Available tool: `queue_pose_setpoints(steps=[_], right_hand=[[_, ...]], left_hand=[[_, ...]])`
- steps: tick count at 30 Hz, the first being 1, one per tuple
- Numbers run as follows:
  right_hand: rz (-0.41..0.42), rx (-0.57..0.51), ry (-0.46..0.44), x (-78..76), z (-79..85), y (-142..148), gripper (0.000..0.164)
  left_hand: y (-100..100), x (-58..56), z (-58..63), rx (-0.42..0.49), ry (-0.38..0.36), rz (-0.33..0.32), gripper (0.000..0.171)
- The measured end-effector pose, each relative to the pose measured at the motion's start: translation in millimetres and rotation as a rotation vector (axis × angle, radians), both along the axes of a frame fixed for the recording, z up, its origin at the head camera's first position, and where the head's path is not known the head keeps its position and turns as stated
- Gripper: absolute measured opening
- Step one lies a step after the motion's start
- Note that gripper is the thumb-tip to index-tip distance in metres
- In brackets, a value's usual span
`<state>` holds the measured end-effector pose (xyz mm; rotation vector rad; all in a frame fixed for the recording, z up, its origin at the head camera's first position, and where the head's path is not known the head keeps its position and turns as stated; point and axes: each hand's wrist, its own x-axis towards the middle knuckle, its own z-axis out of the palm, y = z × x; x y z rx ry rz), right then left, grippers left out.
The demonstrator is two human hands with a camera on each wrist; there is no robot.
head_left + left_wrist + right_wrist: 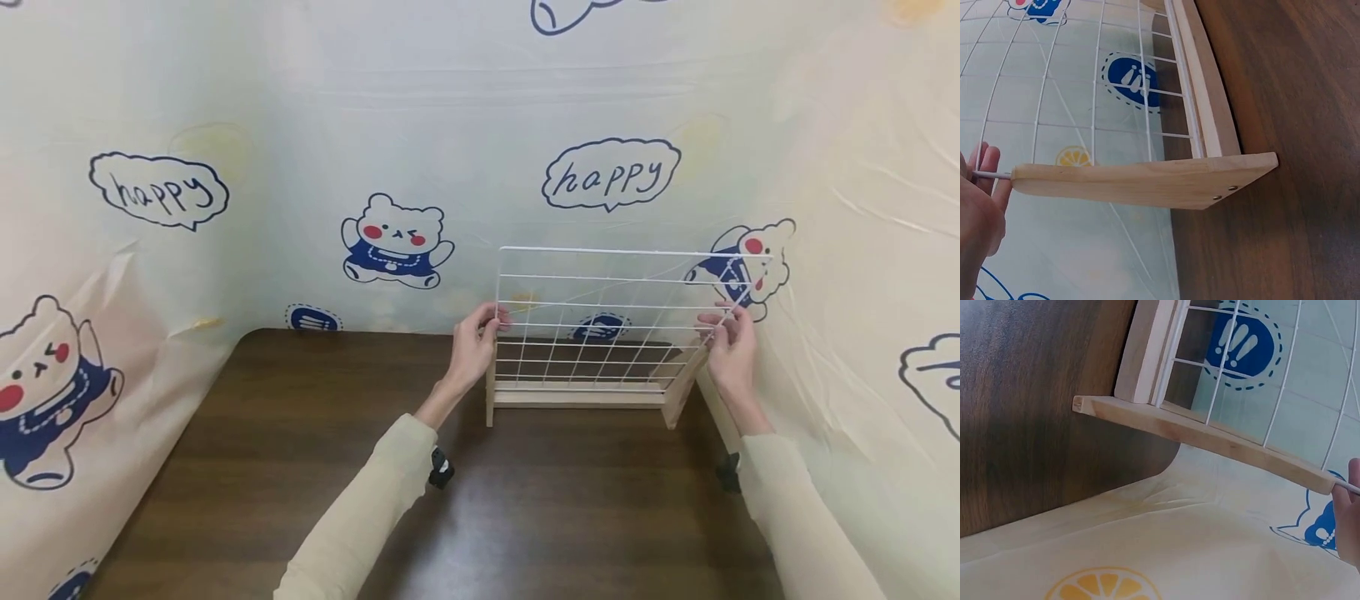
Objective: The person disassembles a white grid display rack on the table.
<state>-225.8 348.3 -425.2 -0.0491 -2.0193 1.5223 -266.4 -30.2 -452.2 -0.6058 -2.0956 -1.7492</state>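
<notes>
Gripping the wire rack (558, 325) at either side are left hand (472, 346) and right hand (732, 352)

The counter (300, 433) is of dark brown wood, and its grain runs from side to side. The surface looks smooth and gives a soft shine near the front. Both back corners are rounded. Toward the right side of the counter there stands a rack (581, 388) of white wire and pale wood. Its two wooden side boards (1141, 185) touch the counter with their lower ends, and a wooden bar (1209, 81) joins them, low down.
</notes>
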Motion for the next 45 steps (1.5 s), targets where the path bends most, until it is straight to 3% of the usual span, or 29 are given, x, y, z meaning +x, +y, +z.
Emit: queue_pose_setpoints(steps=[5, 10, 16, 18, 26, 35, 45], right_hand=[[-0.052, 0.081, 0.009, 4.0, -1.1, 0, 0.037], [-0.02, -0.033, 0.011, 2.7, -0.6, 0, 0.023], [0.036, -0.188, 0.044, -4.6, 1.2, 1, 0.021], [0.036, -0.194, 0.036, -5.9, 2.8, 0, 0.023], [0.017, -0.228, 0.045, -5.8, 2.9, 0, 0.024], [-0.01, -0.371, 0.142, -8.8, 6.1, -3, 0.021], [-0.007, -0.433, 0.122, -9.1, 13.0, -1, 0.022]], left_hand=[[3, -2.5, -2.9, 0.033, 0.034, -0.007, 0.025], [3, -3.3, -4.7, 0.034, 0.049, -0.015, 0.027], [3, 15.7, 21.5, 0.047, 0.059, -0.053, 0.024], [2, 19.3, 27.1, 0.046, 0.057, -0.061, 0.023], [1, 17.9, 30.3, 0.054, 0.022, -0.098, 0.023], [1, 15.0, 34.3, 0.182, -0.046, -0.119, 0.028], [-2, 11.6, 39.6, 0.232, -0.082, -0.158, 0.029]])
